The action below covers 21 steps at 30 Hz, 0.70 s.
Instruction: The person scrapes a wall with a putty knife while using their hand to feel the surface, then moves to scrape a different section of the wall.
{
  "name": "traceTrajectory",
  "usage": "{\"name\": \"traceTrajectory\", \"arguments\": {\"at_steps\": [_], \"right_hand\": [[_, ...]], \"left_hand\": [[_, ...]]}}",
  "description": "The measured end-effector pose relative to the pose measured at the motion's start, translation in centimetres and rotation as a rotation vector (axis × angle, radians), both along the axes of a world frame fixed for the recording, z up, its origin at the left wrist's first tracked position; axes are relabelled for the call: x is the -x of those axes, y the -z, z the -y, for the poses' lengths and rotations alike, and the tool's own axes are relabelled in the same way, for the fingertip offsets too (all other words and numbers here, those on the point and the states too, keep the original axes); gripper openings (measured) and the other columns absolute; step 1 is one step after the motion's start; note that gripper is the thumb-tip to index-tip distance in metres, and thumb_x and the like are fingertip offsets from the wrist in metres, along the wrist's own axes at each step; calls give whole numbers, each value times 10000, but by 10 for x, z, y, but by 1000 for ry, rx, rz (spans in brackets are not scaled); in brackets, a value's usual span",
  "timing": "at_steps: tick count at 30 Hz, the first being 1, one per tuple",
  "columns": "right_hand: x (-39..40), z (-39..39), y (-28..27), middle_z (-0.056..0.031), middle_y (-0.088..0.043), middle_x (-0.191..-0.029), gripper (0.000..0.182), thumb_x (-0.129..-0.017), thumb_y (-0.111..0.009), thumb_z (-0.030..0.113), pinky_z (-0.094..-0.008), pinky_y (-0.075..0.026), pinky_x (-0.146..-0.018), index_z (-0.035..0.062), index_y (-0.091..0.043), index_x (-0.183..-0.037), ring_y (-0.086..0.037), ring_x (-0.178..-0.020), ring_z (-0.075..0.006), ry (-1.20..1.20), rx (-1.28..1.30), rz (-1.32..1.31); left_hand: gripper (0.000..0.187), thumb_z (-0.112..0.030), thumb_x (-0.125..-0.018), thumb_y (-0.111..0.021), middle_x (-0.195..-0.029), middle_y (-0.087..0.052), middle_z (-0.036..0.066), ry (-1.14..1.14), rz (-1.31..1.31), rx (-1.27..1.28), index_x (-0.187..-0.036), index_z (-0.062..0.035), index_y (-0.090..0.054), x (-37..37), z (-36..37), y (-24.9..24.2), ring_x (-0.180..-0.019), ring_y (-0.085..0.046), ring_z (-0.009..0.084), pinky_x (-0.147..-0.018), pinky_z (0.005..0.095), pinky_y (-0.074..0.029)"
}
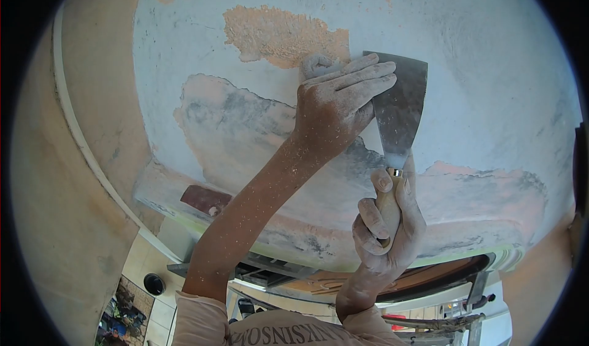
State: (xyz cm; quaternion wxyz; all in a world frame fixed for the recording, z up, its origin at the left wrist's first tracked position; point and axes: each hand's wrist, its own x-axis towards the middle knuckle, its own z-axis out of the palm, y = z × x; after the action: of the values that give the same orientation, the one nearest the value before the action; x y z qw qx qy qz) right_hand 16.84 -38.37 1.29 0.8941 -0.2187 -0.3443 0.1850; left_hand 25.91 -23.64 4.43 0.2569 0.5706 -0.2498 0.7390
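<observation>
My right hand (392, 223) is wrapped around the pale handle (388, 208) of a wide scraper. The scraper's grey metal blade (402, 103) points up, away from me, against the patchy wall surface. My left hand (340, 97), coated in pale dust, has its fingers stretched out, and their tips lie over the blade's left edge. Its thumb is hidden. Beside its knuckles shows a grey curled shape (318, 65) that I cannot make out. A reddish-brown piece (205, 198), like sandpaper, lies left of my forearm on the surface.
White coating with peeled peach patches (282, 36) and grey smears covers the surface in front. A curved moulding (485, 260) borders it. Below are a black bucket (154, 284), a wooden rail-like frame (435, 323) and a heap of assorted things (123, 312).
</observation>
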Motion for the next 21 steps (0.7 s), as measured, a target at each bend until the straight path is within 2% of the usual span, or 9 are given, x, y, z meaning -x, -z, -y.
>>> {"name": "traceTrajectory", "arguments": {"at_steps": [5,8,11,15,18,21], "right_hand": [[-7,-1,-6,-118,-455,-1029,439,-1012,-221,157,-143,-341,-281,145,-114,-1437,-403,-457,-70,-12,14,29],[-1,3,3,-113,-459,-1022,429,-1012,-225,158,-145,-352,-287,141,-132,-1431,-402,-456,-69,0,32,-15],[-9,0,-2,-106,-461,-1013,431,-1013,-238,163,-143,-347,-290,146,-132,-1430,-401,-455,-68,-5,40,29],[-12,-8,-9,-93,-467,-967,388,-1012,-262,169,-142,-329,-289,133,-215,-1396,-400,-447,-72,-3,51,12],[-12,-3,26,-81,-465,-915,345,-1002,-309,163,-149,-317,-300,107,-309,-1342,-392,-441,-73,16,94,-74],[-6,12,78,-69,-474,-848,313,-976,-390,130,-160,-303,-322,76,-392,-1285,-385,-446,-69,60,180,-104]], "left_hand": [[299,13,-656,-670,-1052,-692,19,77,33,29,-913,-134,-709,-2,-2,-9,-1063,-628,186,-790,306,-466],[303,12,-656,-672,-1056,-691,10,-42,-27,-15,-917,-138,-710,6,-2,4,-1063,-628,178,-801,324,-442],[296,6,-661,-670,-1053,-692,6,73,9,35,-915,-139,-712,-2,-2,-4,-1063,-627,172,-830,345,-405],[285,16,-673,-649,-1031,-698,-3,-81,37,24,-901,-141,-714,2,-9,-15,-1062,-626,175,-876,347,-389],[294,5,-687,-647,-1063,-689,-1,-5,-89,-11,-935,-141,-707,8,-5,14,-1073,-620,177,-896,346,-385],[300,-25,-718,-646,-1152,-651,13,-17,-304,-132,-998,-128,-681,27,-3,71,-1085,-611,185,-873,357,-422]]}}
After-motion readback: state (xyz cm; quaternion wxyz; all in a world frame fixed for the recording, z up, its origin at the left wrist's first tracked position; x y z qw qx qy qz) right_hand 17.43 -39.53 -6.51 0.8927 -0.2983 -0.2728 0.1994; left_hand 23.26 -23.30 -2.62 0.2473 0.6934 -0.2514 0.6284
